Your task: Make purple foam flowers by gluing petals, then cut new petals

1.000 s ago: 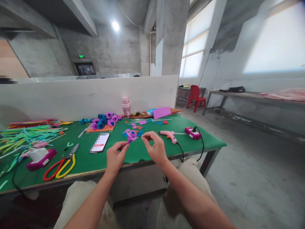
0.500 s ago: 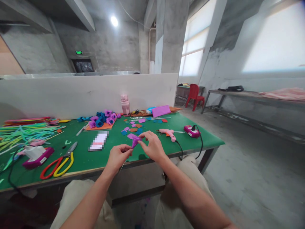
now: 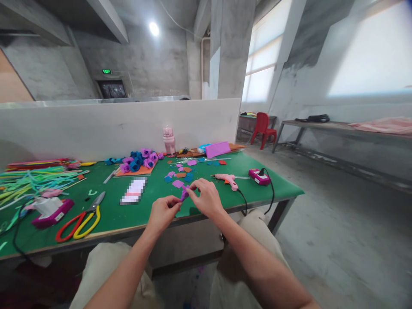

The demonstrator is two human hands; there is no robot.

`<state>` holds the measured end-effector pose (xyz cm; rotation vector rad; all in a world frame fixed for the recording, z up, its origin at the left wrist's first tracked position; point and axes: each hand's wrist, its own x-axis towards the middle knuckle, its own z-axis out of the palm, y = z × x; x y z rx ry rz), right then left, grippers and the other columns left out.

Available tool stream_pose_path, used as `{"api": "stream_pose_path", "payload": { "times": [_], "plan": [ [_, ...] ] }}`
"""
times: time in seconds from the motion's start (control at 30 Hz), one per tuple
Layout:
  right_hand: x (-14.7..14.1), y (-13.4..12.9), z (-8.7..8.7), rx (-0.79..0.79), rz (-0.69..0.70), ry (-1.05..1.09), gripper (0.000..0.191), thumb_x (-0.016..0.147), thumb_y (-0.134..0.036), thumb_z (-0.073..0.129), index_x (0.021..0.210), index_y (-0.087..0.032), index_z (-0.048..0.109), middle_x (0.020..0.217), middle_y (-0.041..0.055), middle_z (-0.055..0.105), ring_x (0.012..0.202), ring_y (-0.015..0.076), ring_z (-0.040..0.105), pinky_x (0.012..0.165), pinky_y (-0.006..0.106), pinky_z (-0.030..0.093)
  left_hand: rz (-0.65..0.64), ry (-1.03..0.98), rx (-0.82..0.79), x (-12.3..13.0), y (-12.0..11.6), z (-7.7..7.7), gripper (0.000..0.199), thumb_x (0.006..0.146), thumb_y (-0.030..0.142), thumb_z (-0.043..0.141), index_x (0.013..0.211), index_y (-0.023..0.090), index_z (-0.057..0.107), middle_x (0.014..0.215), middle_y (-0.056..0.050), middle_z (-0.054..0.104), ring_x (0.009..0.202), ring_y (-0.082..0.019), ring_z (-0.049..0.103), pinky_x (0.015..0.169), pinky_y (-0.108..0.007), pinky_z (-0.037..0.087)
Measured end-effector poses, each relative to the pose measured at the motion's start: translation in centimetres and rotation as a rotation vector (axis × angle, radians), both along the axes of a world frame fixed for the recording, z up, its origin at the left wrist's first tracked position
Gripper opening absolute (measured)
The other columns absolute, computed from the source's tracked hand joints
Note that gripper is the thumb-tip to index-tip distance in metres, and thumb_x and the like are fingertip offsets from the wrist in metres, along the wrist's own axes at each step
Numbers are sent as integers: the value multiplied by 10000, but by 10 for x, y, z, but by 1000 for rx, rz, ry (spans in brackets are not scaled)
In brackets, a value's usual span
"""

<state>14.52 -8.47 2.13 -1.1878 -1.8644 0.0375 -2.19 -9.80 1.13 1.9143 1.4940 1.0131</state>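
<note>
Between my two hands, over the table's front edge, is a small purple paper flower [image 3: 184, 194]. My left hand [image 3: 163, 213] pinches it from below, at its base. From the right, the thumb and fingers of my right hand [image 3: 206, 196] grip its petals. A flat purple paper piece [image 3: 178, 184] lies on the table just behind it. Farther back are several small paper pieces in purple, blue and brown. A pink glue gun [image 3: 228, 180] rests to the right of my right hand.
On the green table [image 3: 112, 219], red-and-yellow-handled scissors [image 3: 84, 219] lie at left, near a purple power strip [image 3: 53, 213]. A bunch of purple and blue paper flowers [image 3: 138, 161] sits behind, beside a pink bottle [image 3: 169, 140]. Another power strip [image 3: 259, 177] with a cord stands right.
The purple flower has turned in my fingers and looks narrower now. My left hand has shifted slightly to the right; the things on the table stay put.
</note>
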Motion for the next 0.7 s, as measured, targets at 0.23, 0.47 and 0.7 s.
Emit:
{"api": "stream_pose_path", "payload": {
  "times": [0.23, 0.47, 0.7],
  "plan": [
    [-1, 0, -1, -21, -28, -45, 107, 812, -269, 601, 735, -197, 587, 786, 7, 641, 813, 174, 574, 702, 283, 303, 11, 42, 26, 1, -1, 0, 201, 737, 322, 548, 755, 183, 692, 632, -11, 694, 605, -172, 622, 564, -247, 414],
    [-1, -1, -1, -37, 11, -9, 71, 787, -211, 595, 721, -193, 577, 787, 1, 647, 820, 166, 583, 714, 278, 317, 12, 84, 46, 1, -3, 1, 190, 746, 315, 542, 756, 198, 691, 645, -4, 701, 618, -172, 634, 574, -249, 415],
    [-1, -2, -1, 0, -10, -84, 37, 767, -179, 595, 744, -198, 572, 786, 1, 649, 805, 168, 574, 716, 282, 317, 3, 65, 28, 2, -3, 2, 194, 745, 326, 550, 754, 193, 692, 646, -2, 699, 613, -167, 627, 574, -247, 412]
  ]
}}
